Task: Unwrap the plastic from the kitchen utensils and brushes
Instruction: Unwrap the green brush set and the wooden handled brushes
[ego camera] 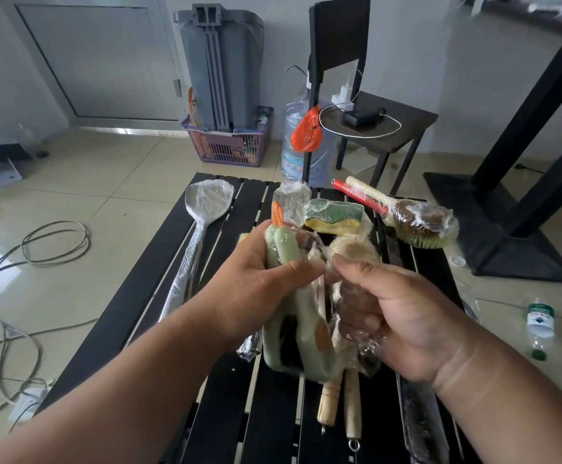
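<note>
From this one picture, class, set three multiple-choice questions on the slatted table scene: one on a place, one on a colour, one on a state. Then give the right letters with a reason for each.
1. Where does the wrapped spoon lie?
A. On the left of the black slatted table
B. In the purple basket
C. On the floor

2. What colour is the top of the sponge?
A. Red
B. Green
C. Blue

3. What is the right hand doing?
A. Resting flat on the table
B. Holding a bottle
C. Gripping crumpled clear plastic wrap

Answers:
1. A: the spoon lies along the table's left slats.
2. B: a green scouring layer sits over yellow.
3. C: its fingers curl round the plastic beside the pale green brushes held in the left hand.
</note>
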